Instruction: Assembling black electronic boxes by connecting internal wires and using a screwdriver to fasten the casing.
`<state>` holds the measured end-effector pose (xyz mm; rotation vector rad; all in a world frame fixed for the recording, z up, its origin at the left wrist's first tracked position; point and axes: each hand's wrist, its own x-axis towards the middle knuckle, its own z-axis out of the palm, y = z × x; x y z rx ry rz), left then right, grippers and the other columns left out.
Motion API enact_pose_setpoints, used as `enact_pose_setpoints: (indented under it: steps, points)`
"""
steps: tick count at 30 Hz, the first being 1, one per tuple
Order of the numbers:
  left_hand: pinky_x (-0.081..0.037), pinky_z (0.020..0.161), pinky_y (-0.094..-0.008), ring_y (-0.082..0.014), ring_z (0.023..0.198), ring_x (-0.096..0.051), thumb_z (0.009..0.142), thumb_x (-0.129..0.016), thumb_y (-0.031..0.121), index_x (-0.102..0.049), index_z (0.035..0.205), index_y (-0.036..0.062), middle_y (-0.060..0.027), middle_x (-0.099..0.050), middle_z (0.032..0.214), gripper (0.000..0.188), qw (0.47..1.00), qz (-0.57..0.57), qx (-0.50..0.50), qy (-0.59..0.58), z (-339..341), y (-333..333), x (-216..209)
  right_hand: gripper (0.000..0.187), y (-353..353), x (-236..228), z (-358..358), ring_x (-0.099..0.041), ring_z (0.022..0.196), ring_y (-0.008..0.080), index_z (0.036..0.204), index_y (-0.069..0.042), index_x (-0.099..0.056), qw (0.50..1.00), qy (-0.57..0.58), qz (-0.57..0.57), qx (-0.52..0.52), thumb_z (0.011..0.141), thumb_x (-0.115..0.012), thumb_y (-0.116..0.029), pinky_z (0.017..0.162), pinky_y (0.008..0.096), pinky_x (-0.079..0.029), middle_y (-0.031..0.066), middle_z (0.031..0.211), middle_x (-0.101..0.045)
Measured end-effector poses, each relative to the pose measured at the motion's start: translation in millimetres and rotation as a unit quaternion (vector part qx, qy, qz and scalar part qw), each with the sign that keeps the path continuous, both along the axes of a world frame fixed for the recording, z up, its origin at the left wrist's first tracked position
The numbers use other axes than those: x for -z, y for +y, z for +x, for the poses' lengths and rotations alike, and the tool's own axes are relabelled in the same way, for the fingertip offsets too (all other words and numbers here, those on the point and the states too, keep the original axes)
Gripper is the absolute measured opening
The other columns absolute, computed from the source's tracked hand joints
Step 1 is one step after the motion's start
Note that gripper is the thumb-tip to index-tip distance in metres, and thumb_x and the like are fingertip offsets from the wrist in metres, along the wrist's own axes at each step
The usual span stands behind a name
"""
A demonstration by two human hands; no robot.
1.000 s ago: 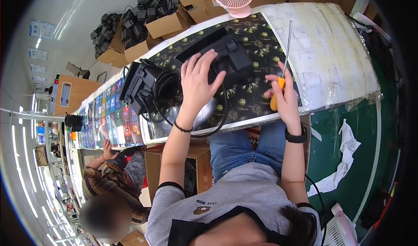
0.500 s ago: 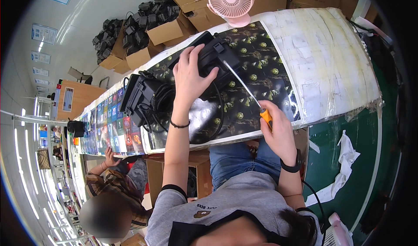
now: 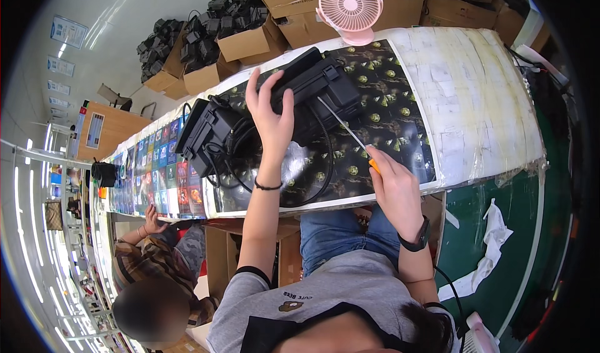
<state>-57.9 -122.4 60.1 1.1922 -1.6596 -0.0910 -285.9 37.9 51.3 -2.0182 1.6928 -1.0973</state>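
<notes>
A black plastic box-like device (image 3: 342,85) with a latch and a raised cover lies on the dark patterned mat (image 3: 381,128). My left hand (image 3: 272,118) is at its left side, fingers spread apart and gripping nothing; whether a fingertip touches the case I cannot tell. In my right hand (image 3: 398,193) is a screwdriver (image 3: 345,125) with an orange handle, its long metal shaft slanting up to the left. The tip reaches the near side of the device. A black cable (image 3: 330,165) loops down from it. To the left sits a second black device (image 3: 203,134) with coiled cables.
A pink fan (image 3: 350,6) stands at the table's far edge. Beyond are cardboard boxes (image 3: 250,43) and heaps of black devices (image 3: 209,31). At the left, another person's hand (image 3: 152,220) rests by the table edge. White-wrapped tabletop (image 3: 462,103) extends to the right.
My left hand has come off the top of the device, its fingers spreading at the left side. The screwdriver stays by the device's near side. The whole view has shifted slightly.
</notes>
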Motion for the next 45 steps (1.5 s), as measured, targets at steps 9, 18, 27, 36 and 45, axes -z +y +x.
enact_pose_setpoints:
  steps: [9, 18, 27, 36, 45]
  points:
    - [-0.021, 0.122, -0.0436, -0.0339, 0.151, -0.019, 0.084, -0.078, 0.014, -0.024, 0.159, 0.0125, -0.0203, -0.009, 0.162, 0.092, 0.959, 0.174, 0.027, 0.223, 2.1, 20.6, 40.3, 0.043, -3.4, -8.5, 12.4, -0.071, 0.092, 0.0348, 0.134, -0.006, -0.059, 0.995, 0.095, 0.003, -0.001, 0.092, -0.065, -0.002, 0.078, 0.0404, -0.059, 0.0164, 0.119, -0.069]
    - [-0.016, 0.122, -0.0436, -0.0343, 0.154, -0.015, 0.085, -0.078, 0.014, -0.041, 0.146, 0.0120, -0.0231, -0.017, 0.161, 0.071, 0.924, 0.205, 0.117, 0.300, 11.2, 20.1, 56.4, 0.041, 2.5, 1.1, 21.3, -0.072, 0.077, 0.0319, 0.136, -0.003, -0.057, 0.995, 0.025, 0.069, -0.063, 0.096, -0.063, -0.008, 0.066, 0.0368, -0.059, 0.0181, 0.104, -0.071]
    - [-0.017, 0.122, -0.0439, -0.0341, 0.154, -0.011, 0.083, -0.079, 0.012, -0.042, 0.143, 0.0122, -0.0232, -0.013, 0.161, 0.070, 0.956, 0.150, 0.085, 0.239, 5.4, 31.2, 55.3, 0.046, -6.1, 36.3, -4.5, -0.054, 0.057, 0.0070, 0.151, -0.003, -0.044, 0.619, -0.660, 0.372, -0.208, 0.108, -0.049, -0.016, 0.049, 0.0206, -0.045, 0.0086, 0.094, -0.063]
    - [-0.021, 0.121, -0.0425, -0.0350, 0.149, -0.018, 0.084, -0.078, 0.010, -0.040, 0.144, 0.0109, -0.0219, -0.015, 0.156, 0.072, 0.980, 0.104, 0.023, 0.168, -5.0, 46.8, 49.1, 0.043, 28.6, 16.4, 20.2, -0.064, 0.062, 0.0129, 0.143, -0.003, -0.055, 0.908, -0.318, 0.247, -0.118, 0.101, -0.060, -0.010, 0.056, 0.0258, -0.051, 0.0085, 0.084, -0.069]
    - [-0.021, 0.121, -0.0420, -0.0332, 0.147, -0.022, 0.083, -0.078, 0.009, -0.040, 0.144, 0.0117, -0.0195, -0.021, 0.153, 0.072, 0.970, 0.122, 0.055, 0.202, 0.9, 41.2, 58.6, 0.047, 22.3, 19.9, 39.9, -0.067, 0.072, 0.0269, 0.140, -0.008, -0.056, 0.998, 0.029, 0.043, -0.024, 0.093, -0.067, -0.010, 0.063, 0.0387, -0.056, 0.0110, 0.088, -0.064]
